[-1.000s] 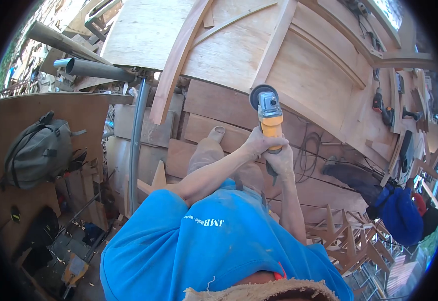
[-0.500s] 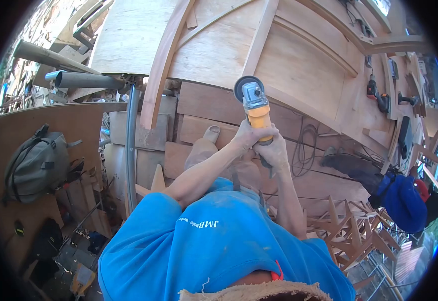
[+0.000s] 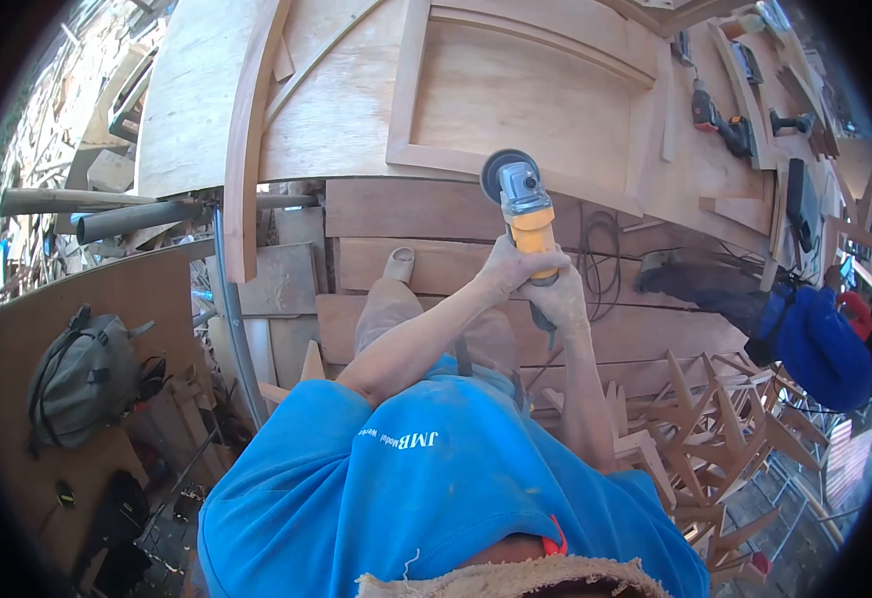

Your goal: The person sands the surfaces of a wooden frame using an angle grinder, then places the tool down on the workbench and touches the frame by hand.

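Observation:
A yellow and grey angle grinder [image 3: 530,227] with a round dark disc is held out in front of my body, its disc end near the edge of a plywood worktable [image 3: 326,120]. My left hand [image 3: 508,269] is wrapped round the yellow body from the left. Lower down, my right hand [image 3: 561,297] grips the rear end of the same grinder. The disc touches no wood that I can make out. A wooden frame [image 3: 406,90] lies on the plywood beyond it.
Drills [image 3: 720,122] lie on the table at the right. A grey backpack [image 3: 85,379] rests on a board at the left, beside a metal pipe [image 3: 236,339]. A coiled cable [image 3: 602,264] is on the planks. A person in blue [image 3: 823,344] is at the right.
The view has turned, so the table, frame and long timber sit further left. Both hands still hold the grinder, which first went left and then came back slightly right in view.

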The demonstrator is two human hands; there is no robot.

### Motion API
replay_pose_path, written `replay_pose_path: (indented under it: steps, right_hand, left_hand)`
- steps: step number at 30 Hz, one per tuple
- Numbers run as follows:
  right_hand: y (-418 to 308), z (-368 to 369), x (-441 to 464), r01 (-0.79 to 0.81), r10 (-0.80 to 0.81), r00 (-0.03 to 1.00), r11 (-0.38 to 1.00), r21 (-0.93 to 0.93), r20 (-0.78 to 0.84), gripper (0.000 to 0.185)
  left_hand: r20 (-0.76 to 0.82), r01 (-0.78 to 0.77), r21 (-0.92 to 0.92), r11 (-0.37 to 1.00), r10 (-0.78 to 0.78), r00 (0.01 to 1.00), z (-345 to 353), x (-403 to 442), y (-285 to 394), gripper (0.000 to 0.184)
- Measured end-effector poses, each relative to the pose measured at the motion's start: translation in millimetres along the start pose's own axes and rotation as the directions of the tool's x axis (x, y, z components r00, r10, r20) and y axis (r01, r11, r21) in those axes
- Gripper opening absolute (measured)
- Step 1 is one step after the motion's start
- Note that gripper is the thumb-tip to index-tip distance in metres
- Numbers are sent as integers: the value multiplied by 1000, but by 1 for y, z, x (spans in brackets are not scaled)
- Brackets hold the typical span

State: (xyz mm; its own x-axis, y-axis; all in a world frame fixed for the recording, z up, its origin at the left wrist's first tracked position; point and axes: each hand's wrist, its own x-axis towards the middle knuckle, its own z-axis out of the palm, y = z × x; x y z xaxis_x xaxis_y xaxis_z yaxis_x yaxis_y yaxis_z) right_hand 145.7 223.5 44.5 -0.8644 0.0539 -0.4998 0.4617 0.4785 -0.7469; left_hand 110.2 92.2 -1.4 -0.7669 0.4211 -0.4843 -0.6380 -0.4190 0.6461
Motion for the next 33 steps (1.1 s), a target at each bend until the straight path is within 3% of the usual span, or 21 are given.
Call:
replay_pose_path:
  steps: [9, 18, 22, 25, 28, 31, 33]
  right_hand:
    - [57, -84, -11, -24, 27, 996, 999, 38, -81, 73]
    - [122, -155, -8, -18, 30, 991, 995, 94, -127, 65]
    - [142, -157, -16, -23, 51, 991, 977, 212, -128, 63]
    - [153, -130, -23, 18, 12, 987, 983, 182, -161, 61]
    - [132, -127, -20, -43, 70, 983, 987, 155, -172, 61]
    - [143, -136, -17, -116, 166, 975, 948, 297, -150, 60]
    - [155, -125, -23, -8, 55, 981, 969, 245, -184, 59]
  left_hand:
    - [26, -2, 192, 981, -3, 1000, 86, 33, -40, 37]
    - [101, -15, 178, 984, -3, 995, 152, 75, -85, 39]
    - [90, 68, 274, 959, -96, 991, 160, 79, -99, 38]
    - [94, 77, 327, 942, -113, 989, 146, 67, -94, 40]
    - [112, 83, 322, 943, -125, 986, 140, 65, -87, 42]
    - [70, 144, 339, 930, -177, 982, 149, 73, -85, 43]
    - [70, 136, 344, 929, -170, 983, 151, 64, -84, 43]
